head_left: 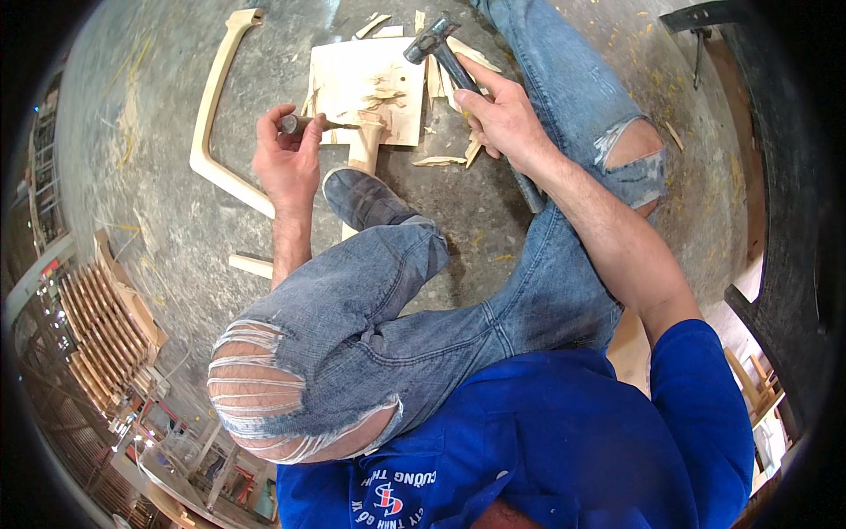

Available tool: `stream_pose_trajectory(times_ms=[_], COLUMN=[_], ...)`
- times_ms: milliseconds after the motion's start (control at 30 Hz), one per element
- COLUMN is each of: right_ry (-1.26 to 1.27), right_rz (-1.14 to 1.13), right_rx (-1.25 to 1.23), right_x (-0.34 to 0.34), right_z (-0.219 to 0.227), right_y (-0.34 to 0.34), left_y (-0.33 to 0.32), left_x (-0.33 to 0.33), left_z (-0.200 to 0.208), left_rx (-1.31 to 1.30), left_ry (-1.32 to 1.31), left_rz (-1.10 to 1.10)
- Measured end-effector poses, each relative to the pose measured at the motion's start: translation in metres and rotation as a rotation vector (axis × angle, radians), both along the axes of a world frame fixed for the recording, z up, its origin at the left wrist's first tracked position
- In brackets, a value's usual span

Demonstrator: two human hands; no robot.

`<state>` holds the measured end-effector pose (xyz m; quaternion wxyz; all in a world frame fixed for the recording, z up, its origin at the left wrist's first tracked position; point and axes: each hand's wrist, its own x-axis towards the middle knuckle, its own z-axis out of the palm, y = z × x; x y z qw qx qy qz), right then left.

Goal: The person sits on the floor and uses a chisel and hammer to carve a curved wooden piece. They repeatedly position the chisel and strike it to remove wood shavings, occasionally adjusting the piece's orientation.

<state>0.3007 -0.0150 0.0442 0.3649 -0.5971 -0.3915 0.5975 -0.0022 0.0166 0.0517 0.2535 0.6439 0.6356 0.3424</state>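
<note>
My left hand (289, 163) is closed round a chisel (298, 125), which lies nearly level with its blade pointing right. The blade tip meets the end of a pale wooden piece (363, 150). That end rests on a square light board (339, 75), and my shoe (366, 198) presses on the piece just behind it. In my right hand (504, 119) is a hammer (430, 41), gripped by its dark handle. Its head is raised over the board's upper right corner, apart from the chisel. Cut chips (379, 95) lie on the board.
A bent pale wooden frame part (210, 106) lies on the concrete floor at the left. Wood offcuts (441, 161) are scattered right of the board. Stacked slatted wooden parts (101, 326) stand at far left. A dark curved object (793, 176) borders the right side.
</note>
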Motion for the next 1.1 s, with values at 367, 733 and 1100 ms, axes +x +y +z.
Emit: stream_pose_trajectory(times_ms=[367,733,1100], right_ry=[-0.016,-0.027,-0.039], right_rz=[0.015,0.026,0.034], right_rx=[-0.019,-0.066,-0.048], right_x=[-0.002,-0.004,-0.005], right_z=[-0.008,-0.011,-0.014], right_y=[0.0,-0.001,-0.002], left_y=[-0.002,-0.02,-0.013], left_x=[-0.022,-0.017,-0.017], left_z=[-0.008,-0.019,-0.031], left_rx=[-0.17,-0.061,-0.022], left_ry=[-0.303,-0.295,-0.372], left_rz=[-0.054,0.029,0.067])
